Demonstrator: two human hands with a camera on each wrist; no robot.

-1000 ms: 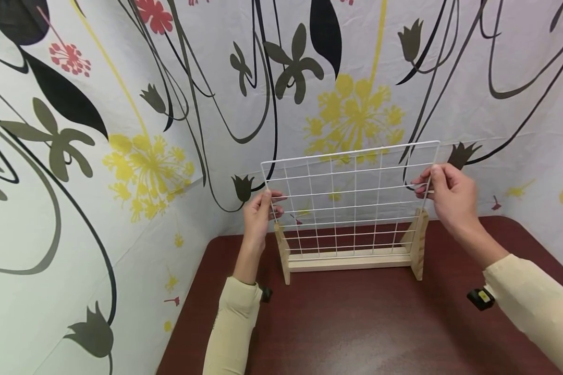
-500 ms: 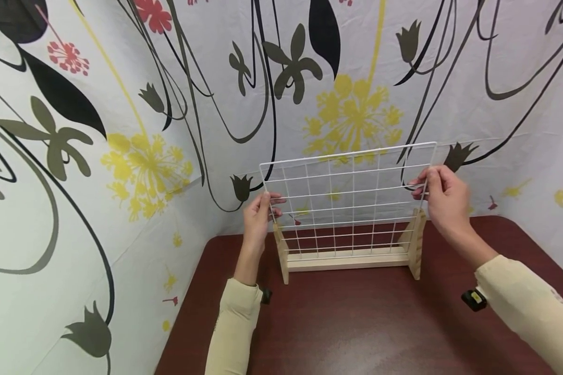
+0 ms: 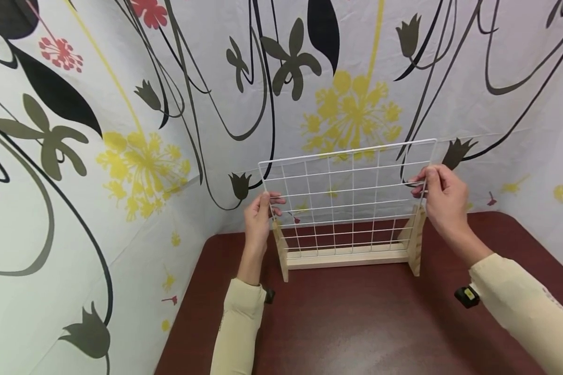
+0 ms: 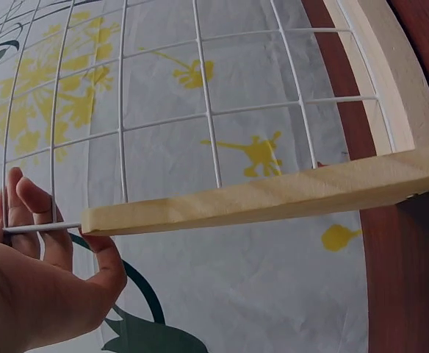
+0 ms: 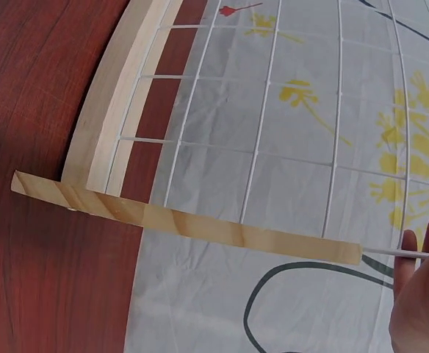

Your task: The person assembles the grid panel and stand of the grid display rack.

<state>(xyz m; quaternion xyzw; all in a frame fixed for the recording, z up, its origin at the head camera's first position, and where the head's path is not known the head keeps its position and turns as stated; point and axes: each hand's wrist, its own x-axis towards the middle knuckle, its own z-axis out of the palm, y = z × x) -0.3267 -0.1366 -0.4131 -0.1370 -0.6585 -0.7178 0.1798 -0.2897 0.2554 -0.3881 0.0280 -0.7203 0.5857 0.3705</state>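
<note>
A white wire grid panel [image 3: 353, 186] stands upright in a light wooden stand [image 3: 347, 257], which has a bottom crossbar and two side pieces. My left hand [image 3: 258, 217] pinches the panel's left edge wire just above the left side piece [image 4: 258, 195], thumb in front and fingers behind the grid. On the opposite edge, my right hand [image 3: 444, 195] pinches the wire above the right side piece [image 5: 222, 232]. In the right wrist view that hand is partly cut off by the frame. The panel's lower edge lies along the crossbar.
The stand rests toward the back of a dark red-brown table [image 3: 352, 323]. Behind and to the left hangs a white floral cloth [image 3: 169, 104], close to the table's back edge. A small black device [image 3: 467, 296] is at the right sleeve's cuff.
My right hand and forearm have shifted slightly left. Both hands keep their grip on the panel's edges, and the panel stays in the stand.
</note>
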